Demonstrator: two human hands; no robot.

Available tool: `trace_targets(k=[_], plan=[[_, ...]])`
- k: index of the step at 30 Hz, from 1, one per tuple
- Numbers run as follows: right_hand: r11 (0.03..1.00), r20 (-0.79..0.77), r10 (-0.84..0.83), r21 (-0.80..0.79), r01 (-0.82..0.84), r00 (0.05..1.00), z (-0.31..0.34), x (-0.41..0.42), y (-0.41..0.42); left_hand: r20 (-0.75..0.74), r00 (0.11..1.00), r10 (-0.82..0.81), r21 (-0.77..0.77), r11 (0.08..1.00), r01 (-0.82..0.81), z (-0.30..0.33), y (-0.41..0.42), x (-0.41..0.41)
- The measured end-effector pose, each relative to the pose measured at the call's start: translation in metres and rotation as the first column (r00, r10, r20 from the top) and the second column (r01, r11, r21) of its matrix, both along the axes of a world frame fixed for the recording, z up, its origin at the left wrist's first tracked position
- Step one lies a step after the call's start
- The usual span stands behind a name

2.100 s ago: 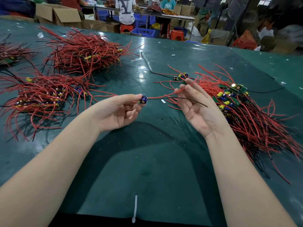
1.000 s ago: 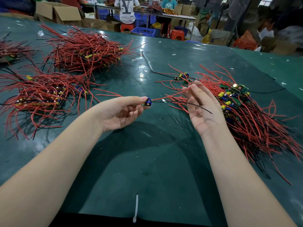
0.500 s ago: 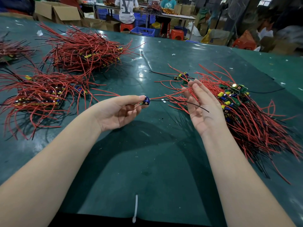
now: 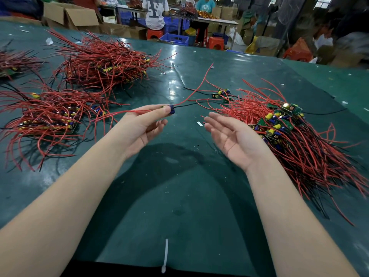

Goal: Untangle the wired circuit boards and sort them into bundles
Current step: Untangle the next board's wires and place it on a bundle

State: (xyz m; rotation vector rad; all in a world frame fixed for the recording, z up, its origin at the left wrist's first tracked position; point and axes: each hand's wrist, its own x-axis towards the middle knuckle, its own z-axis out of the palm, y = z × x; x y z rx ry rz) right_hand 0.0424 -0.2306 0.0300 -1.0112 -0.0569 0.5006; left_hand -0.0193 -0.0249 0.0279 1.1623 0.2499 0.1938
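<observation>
My left hand (image 4: 142,126) pinches a small circuit board with a blue part (image 4: 171,110) above the green table (image 4: 179,196). Its red wire (image 4: 197,86) arcs up and away, and its black wire trails right. Palm up, my right hand (image 4: 233,134) hovers open with relaxed fingers and holds nothing. A tangled pile of green boards with red and black wires (image 4: 289,136) lies just right of that hand. Sorted bundles lie at the left (image 4: 46,118) and far left (image 4: 101,64).
A loose pair of wired boards (image 4: 221,93) lies beyond my hands. A white cable tie (image 4: 165,254) sits at the table's near edge. More red wires (image 4: 14,60) reach the far left edge. People, boxes and stools stand beyond the table.
My right hand let go of the wires and dropped back, now open and palm up. The freed red wire sprang upward. My left hand still pinches the board.
</observation>
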Motion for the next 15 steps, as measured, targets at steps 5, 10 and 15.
trace_targets(k=[5,10,15], plan=[[1.000,0.008,0.022,-0.006,-0.022,1.000,0.0012,-0.0015,0.0033,0.078,0.996,0.031,0.232,0.972,-0.049,-0.0023,-0.0062,-0.0024],[0.999,-0.092,-0.013,-0.048,0.009,0.996,-0.0039,0.0028,0.0031,0.157,0.988,-0.010,0.395,0.917,-0.054,-0.0032,-0.0084,-0.0050],[0.995,-0.119,-0.098,0.000,0.099,0.988,-0.0038,0.0036,0.0034,0.195,0.980,-0.036,0.471,0.880,-0.061,-0.0015,-0.0102,-0.0079]])
